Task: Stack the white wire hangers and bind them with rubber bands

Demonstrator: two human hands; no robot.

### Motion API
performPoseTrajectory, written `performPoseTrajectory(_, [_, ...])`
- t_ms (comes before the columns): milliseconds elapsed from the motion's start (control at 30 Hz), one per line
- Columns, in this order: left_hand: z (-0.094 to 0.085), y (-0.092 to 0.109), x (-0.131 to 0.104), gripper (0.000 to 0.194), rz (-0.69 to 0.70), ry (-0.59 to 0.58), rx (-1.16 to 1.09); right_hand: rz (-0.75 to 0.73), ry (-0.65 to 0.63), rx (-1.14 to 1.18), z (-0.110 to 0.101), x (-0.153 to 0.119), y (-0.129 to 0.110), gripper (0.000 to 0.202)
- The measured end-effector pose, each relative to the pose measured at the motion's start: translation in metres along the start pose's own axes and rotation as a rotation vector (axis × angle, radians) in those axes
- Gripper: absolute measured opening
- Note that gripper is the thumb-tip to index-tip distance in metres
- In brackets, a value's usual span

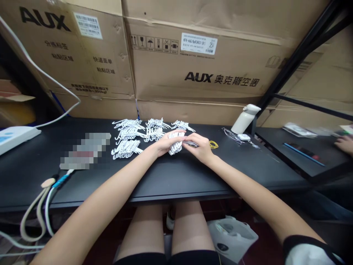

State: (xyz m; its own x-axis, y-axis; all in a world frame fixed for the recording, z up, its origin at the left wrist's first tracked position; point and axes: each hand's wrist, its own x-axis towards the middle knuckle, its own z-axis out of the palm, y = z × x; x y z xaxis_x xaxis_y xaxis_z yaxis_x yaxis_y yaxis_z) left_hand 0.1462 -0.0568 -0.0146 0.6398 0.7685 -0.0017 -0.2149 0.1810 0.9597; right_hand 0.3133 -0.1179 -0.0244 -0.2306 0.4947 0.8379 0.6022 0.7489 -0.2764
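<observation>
A bundle of white hooks [175, 144] stands in my left hand [164, 142], whose fingers and thumb are wrapped round its top and side. My right hand [200, 146] is at the bundle's right side, its thumb and fingers closed together near the hooks; what lies between them is too small to tell. Behind and left of my hands, several piles of white hooks [125, 149] lie on the black table [176, 180]. Yellow rubber bands [213, 144] lie just beyond my right hand.
A blurred-out device [85, 151] with a cable and strap lies left. A white power strip [18, 138] is at the far left. Glasses [233, 135], a white bottle [245, 118] and a small white case [243, 137] stand right. Another person's hand [344, 144] is at the right edge.
</observation>
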Motion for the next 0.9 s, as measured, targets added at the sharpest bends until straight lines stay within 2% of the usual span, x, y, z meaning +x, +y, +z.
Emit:
performPoseTrajectory(233, [-0.0006, -0.0049, 0.0031, 0.045, 0.081, 0.006, 0.075, -0.067, -0.005, 0.017, 0.002, -0.0038, 0.005, 0.011])
performPoseTrajectory(367, [-0.0006, -0.0048, 0.0039, 0.047, 0.053, 0.048, 0.059, -0.066, -0.01, -0.002, 0.0015, -0.0031, 0.0047, 0.011])
performPoseTrajectory(533, [0.0016, -0.0014, 0.0014, 0.052, 0.032, 0.037, 0.002, -0.062, -0.007, -0.024, 0.0008, -0.0036, 0.0035, 0.01])
performPoseTrajectory(633, [0.0011, -0.0007, 0.0002, 0.051, 0.012, 0.037, 0.036, -0.093, -0.05, -0.059, 0.0012, -0.0057, 0.0037, 0.014])
performPoseTrajectory(767, [-0.0035, -0.0012, -0.0009, 0.051, -0.037, -0.017, 0.051, -0.132, -0.114, -0.113, 0.0023, -0.0083, 0.0031, 0.018])
performPoseTrajectory(900, [-0.0067, -0.0008, -0.0007, 0.043, -0.024, -0.088, 0.071, -0.178, -0.102, -0.098, 0.0032, -0.0075, 0.0018, 0.015])
